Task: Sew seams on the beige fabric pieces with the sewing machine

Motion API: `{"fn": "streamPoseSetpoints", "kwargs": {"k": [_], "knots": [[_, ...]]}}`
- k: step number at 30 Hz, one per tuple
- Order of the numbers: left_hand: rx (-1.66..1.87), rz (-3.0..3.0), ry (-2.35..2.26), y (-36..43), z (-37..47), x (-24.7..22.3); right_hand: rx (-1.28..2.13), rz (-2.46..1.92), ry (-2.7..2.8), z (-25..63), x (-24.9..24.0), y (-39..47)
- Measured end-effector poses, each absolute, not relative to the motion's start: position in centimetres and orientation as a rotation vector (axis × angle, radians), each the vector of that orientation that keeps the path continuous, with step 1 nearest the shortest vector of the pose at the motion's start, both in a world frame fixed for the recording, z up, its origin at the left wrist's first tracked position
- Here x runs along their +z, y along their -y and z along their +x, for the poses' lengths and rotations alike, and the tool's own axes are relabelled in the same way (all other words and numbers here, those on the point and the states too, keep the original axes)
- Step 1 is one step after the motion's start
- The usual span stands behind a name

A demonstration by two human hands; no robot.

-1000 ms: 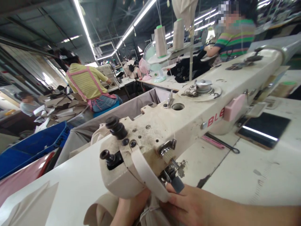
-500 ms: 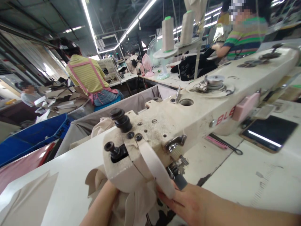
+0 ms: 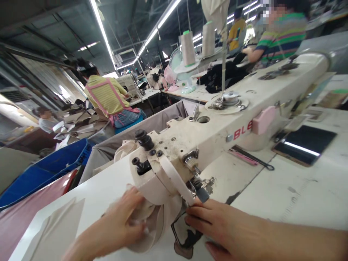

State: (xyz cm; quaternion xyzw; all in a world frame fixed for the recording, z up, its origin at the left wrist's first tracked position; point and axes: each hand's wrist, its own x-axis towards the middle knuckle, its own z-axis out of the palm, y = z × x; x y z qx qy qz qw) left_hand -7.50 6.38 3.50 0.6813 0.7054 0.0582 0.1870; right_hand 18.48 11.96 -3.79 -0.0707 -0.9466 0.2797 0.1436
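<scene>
A white sewing machine [image 3: 174, 145] spans the view, its head near me. Beige fabric [image 3: 152, 232] lies bunched under the head, with a curved edge toward me. My left hand [image 3: 116, 224], slightly blurred, is closed on this fabric left of the needle area, thumb nearest me. My right hand [image 3: 220, 224] rests right of the needle area, fingers stretched out and nearly flat beside the fabric. Its index fingertip is partly hidden by the pale strip [image 3: 175, 177] on the machine head. The needle itself is hidden.
Another flat beige fabric piece [image 3: 57, 228] lies on the table at left. Beyond the edge stand a grey cloth-lined bin [image 3: 100, 156] and a blue bin [image 3: 51, 170]. A dark phone [image 3: 307, 145] and pink-handled tool [image 3: 244, 156] lie at right. Co-workers sit farther back.
My left hand has come out from behind the machine head toward me, and the fabric edge has shifted with it. My right hand stays by the needle area. The camera view has shifted.
</scene>
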Motion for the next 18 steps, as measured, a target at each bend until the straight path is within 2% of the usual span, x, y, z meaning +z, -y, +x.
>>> {"fn": "streamPoseSetpoints", "kwargs": {"k": [5,9,13,16,18], "knots": [[0.058,1.951,-2.015,-3.7,-4.5,0.5,0.79,-0.16,2.59,19.6,-4.9,-11.4],[0.027,1.826,-2.0,-2.4,-1.9,-0.5,1.05,-0.515,2.439,19.6,-4.3,-9.4],[0.142,1.624,-2.075,-1.1,-0.1,-1.1,1.309,-0.72,2.17,16.4,-3.9,-6.9],[0.203,1.581,-2.146,0.3,0.3,-2.0,1.376,-0.658,2.052,14.5,-4.1,-5.6],[0.37,1.596,-2.143,1.2,0.2,-2.2,1.353,-0.562,2.007,14.3,-4.0,-5.2]]}}
